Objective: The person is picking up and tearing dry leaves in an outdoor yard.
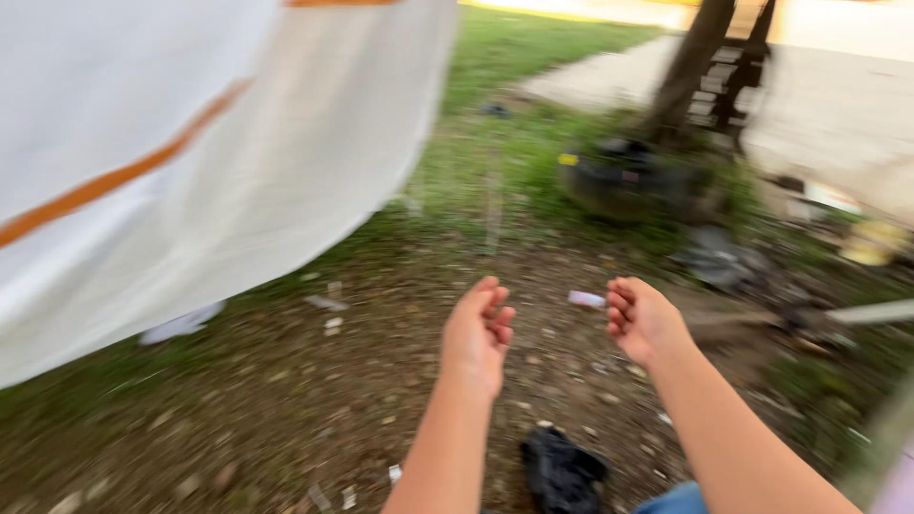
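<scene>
A black crumpled cloth-like object (pixel 562 471) lay on the bare dirt ground (pixel 286 400) just below the forearms; the left hand (pixel 476 333) and right hand (pixel 643 319) hovered empty, fingers loosely curled, gripping nothing; farther left hung a white fabric sheet with an orange stripe (pixel 190 162), untouched; beyond, a dark tyre (pixel 624 176) sat beside a tree trunk (pixel 690 67).

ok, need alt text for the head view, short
Two bare hands, left hand and right hand, reach forward empty with fingers loosely curled over a patch of dirt and grass. A large white cloth with an orange stripe hangs at upper left. A tree trunk and a dark tyre stand blurred behind.
</scene>
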